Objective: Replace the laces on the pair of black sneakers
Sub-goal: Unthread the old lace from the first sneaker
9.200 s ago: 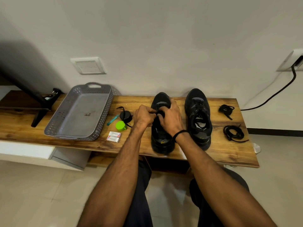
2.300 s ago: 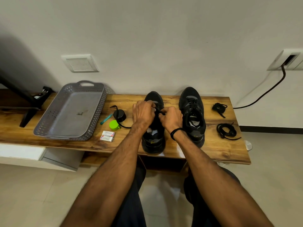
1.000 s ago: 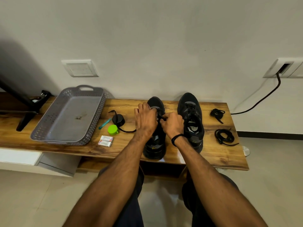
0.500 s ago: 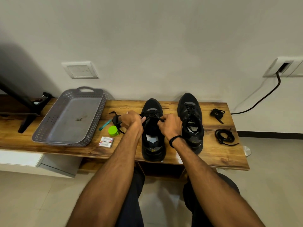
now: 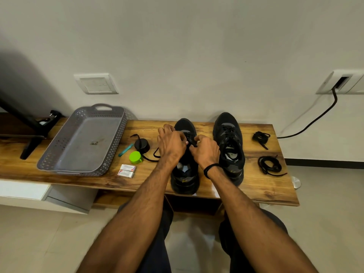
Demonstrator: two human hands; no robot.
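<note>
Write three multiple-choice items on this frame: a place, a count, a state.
1. Where is the tray? A) left of the left shoe B) between the shoes C) on the floor
2. How many lace bundles lie right of the right shoe? A) one B) two C) four
3. What are the left hand and right hand doing? A) both pinch the lace on the left shoe B) both lie flat C) both hold the tray

Key: 1 A, it sits far left; 2 B, two coils lie apart there; 3 A, both curl on it above the shoe.
</note>
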